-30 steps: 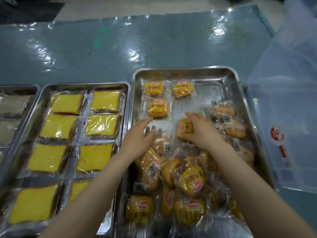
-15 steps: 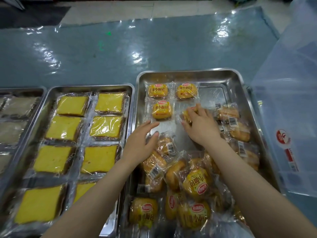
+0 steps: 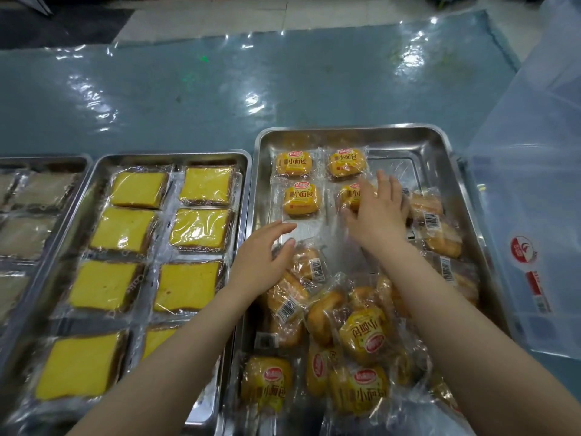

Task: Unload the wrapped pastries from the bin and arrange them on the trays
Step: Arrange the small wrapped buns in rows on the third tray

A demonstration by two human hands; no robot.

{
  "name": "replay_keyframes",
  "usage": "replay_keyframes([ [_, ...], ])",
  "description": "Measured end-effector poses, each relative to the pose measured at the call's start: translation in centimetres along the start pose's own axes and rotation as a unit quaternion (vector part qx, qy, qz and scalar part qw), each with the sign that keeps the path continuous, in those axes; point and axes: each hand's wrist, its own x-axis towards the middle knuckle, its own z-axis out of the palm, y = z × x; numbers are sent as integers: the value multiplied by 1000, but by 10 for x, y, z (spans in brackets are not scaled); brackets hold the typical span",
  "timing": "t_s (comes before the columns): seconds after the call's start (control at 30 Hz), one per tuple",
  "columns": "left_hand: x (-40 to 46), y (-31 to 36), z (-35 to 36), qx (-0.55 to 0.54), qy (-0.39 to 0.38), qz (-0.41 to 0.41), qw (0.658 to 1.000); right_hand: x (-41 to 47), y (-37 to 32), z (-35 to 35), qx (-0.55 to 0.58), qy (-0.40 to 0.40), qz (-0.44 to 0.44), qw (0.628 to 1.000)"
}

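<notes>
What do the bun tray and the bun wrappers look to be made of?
Bun tray: apparently stainless steel, brushed and shiny; silver walls mirror the buns. Bun wrappers: thin clear plastic film, glossy; crinkles, glare, and printed labels and barcodes show.

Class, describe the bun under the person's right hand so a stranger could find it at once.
Find the right-hand steel tray. Four yellow-labelled buns form a neat square at its far left; the bun is the near-right one. Unlike the other three, it is partly covered by the right hand.

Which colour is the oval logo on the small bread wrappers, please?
Red, with white lettering, on the yellow small bread wrappers; the head view shows it.
</notes>
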Motion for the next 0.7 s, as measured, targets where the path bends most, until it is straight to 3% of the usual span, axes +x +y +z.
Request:
replay_keyframes([
  [0.13, 0, -1, 1, 4, 5, 3, 1000, -3, 23, -30, 13, 106, 26, 994],
  [0.3, 0, -1, 3, 31, 7, 10, 999, -2, 47, -29, -42, -33, 141, 989],
  [0.4, 1, 2, 2, 48, -11, 20, 999, -3, 47, -23, -60, 6, 128, 990],
  [0.57, 5, 13, -3, 26, -53, 3, 998, -11, 41, -38, 119, 77, 98, 985],
  [0.7, 16, 34, -13, -6, -25, 13, 1000, -23, 31, -54, 302, 101, 18, 948],
])
